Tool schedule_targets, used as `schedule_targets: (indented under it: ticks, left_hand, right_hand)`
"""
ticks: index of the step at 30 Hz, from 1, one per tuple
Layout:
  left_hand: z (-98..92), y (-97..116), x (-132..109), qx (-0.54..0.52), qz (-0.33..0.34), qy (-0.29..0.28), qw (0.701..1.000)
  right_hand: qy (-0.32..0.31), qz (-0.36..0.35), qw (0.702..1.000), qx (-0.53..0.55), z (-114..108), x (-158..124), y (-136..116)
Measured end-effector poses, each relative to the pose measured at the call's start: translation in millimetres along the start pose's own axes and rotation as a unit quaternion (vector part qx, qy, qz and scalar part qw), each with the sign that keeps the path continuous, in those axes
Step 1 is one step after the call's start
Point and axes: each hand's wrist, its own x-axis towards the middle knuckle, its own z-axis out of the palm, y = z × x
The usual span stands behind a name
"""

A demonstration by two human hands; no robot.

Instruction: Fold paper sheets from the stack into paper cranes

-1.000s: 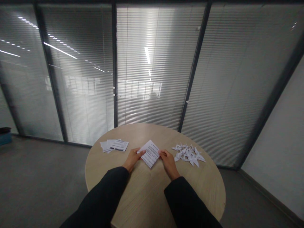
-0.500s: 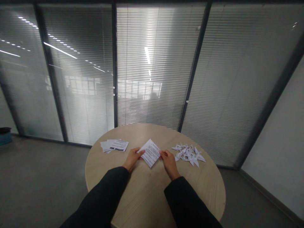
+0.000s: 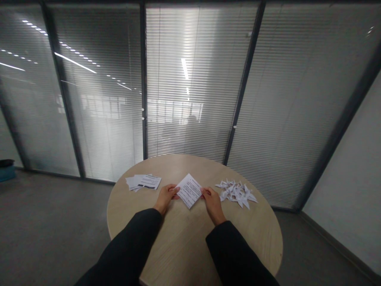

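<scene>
A square sheet of printed paper [image 3: 189, 191] is turned like a diamond, one corner toward me, above the middle of the table. My left hand [image 3: 166, 197] pinches its left corner between thumb and fingers. At the right corner, my right hand [image 3: 212, 202] grips the sheet the same way. To the left lies a loose stack of printed paper sheets [image 3: 147, 182], overlapping at angles. A heap of folded white paper cranes [image 3: 236, 193] sits just right of my right hand.
The round wooden table [image 3: 184, 246] carries all the paper. Behind it stands a glass partition with blinds [image 3: 187, 131], close to the table's far edge. A blue container [image 3: 6, 171] rests on the floor at far left, and a white wall [image 3: 354, 178] rises at right.
The sheet has shifted very slightly to the right and away from me, and its left corner shows less overlap with my left thumb. Both hands have hardly moved.
</scene>
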Motion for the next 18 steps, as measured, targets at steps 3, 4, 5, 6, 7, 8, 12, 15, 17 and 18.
schedule_targets:
  ticks: [3, 4, 5, 6, 7, 8, 12, 15, 17, 18]
  left_hand:
    - [-1.3, -0.5, 0.6, -0.006, 0.001, 0.008, 1.000]
    - [-1.7, -0.7, 0.7, -0.008, 0.004, 0.009, 1.000]
    - [-2.1, -0.9, 0.8, -0.012, 0.006, 0.011, 1.000]
    - [-2.4, -1.2, 0.9, -0.016, 0.008, 0.016, 1.000]
    - [-2.6, -1.6, 1.0, -0.019, 0.010, 0.021, 1.000]
    - [-2.8, -2.1, 1.3, -0.021, 0.011, 0.025, 0.999]
    - [-3.5, -4.6, 3.2, -0.015, 0.015, 0.030, 0.999]
    - [-3.8, -5.9, 4.9, -0.011, 0.020, 0.031, 0.999]
    - [-3.9, -6.1, 5.8, -0.009, 0.019, 0.031, 0.999]
    - [-3.8, -6.1, 6.1, -0.008, 0.018, 0.032, 0.999]
  right_hand:
    - [0.001, 0.002, 1.000, 0.002, -0.2, 0.2, -0.5]
    - [0.003, 0.002, 1.000, 0.000, -0.4, 0.0, -1.0]
    - [0.004, 0.001, 1.000, -0.004, -0.6, -0.3, -1.7]
    - [0.006, -0.001, 1.000, -0.008, -0.9, -0.7, -2.4]
    - [0.008, -0.002, 1.000, -0.011, -1.2, -1.1, -3.3]
    - [0.010, -0.004, 1.000, -0.015, -1.5, -1.6, -4.3]
    - [0.018, -0.002, 0.999, -0.028, -2.3, -3.0, -7.6]
    - [0.021, -0.005, 0.999, -0.031, -2.4, -3.3, -8.4]
    - [0.020, -0.009, 0.999, -0.031, -2.1, -3.1, -7.9]
    - [0.020, -0.011, 0.999, -0.029, -2.0, -2.9, -7.4]
